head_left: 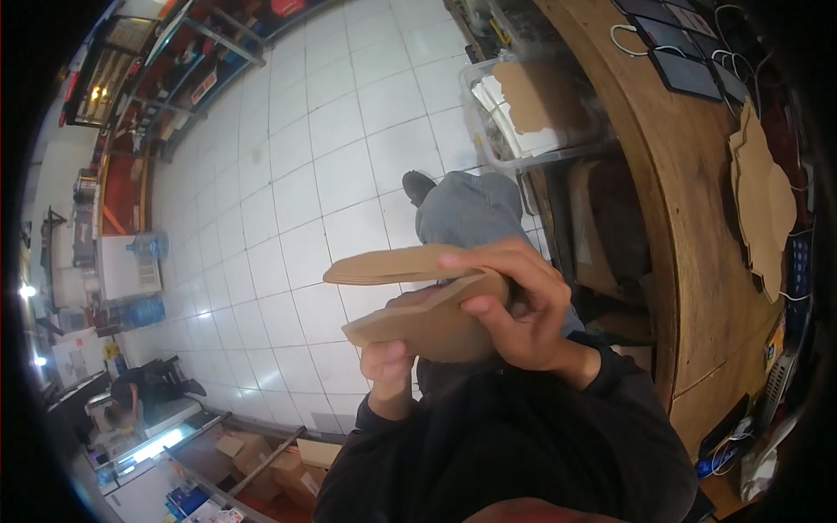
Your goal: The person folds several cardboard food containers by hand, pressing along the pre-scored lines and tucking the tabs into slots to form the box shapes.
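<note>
Brown cardboard pieces are held up in front of my body, fanned into an upper layered piece (392, 264) and a lower, thicker piece (427, 324) with an angled edge. The two parts spread apart toward the left and come together at the right. My right hand (532, 305) grips them at that right end, index finger on the upper piece and thumb against the lower one. At the lower piece's left corner, my left hand (386, 364) pinches the cardboard; its other fingers are mostly hidden behind it.
To my right runs a wooden table (649, 192) bearing cut cardboard shapes (761, 205), several dark phones or tablets (684, 71) and white cables. A clear plastic bin (497, 161) holds more cardboard. Another person (131, 392) sits at the far left, near cardboard boxes (248, 453).
</note>
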{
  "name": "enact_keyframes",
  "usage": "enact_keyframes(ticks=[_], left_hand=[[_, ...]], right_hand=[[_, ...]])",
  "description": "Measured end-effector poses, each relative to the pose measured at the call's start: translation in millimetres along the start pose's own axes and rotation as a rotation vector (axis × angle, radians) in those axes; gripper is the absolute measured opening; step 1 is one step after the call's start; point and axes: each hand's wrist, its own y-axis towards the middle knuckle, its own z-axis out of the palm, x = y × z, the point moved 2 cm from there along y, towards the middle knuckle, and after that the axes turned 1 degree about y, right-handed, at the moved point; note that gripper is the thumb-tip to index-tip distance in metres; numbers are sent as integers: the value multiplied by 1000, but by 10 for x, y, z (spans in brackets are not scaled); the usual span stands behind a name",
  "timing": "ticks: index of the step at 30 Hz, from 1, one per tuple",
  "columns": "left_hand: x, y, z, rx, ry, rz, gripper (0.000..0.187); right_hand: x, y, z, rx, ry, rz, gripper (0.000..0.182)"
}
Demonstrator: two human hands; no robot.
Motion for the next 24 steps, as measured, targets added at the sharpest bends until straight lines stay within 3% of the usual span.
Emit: enact_keyframes(ticks=[5,7,10,13,16,24], left_hand=[[-221,67,314,-287,342,76,67],[-357,195,305,-172,869,409,47],[-316,235,316,-324,909,584,37],[-301,313,375,-391,881,506,28],[-265,302,327,-377,939,530,24],[-217,375,373,-340,1033,543,23]], right_hand=[[-156,-11,-11,-177,109,187,23],[-139,35,-52,-239,96,74,19],[-168,-9,-58,-216,111,127,16],[-236,-33,-52,-245,153,275,15],[-275,-1,-58,-270,58,179,14],[-371,-43,-113,-253,170,182,14]])
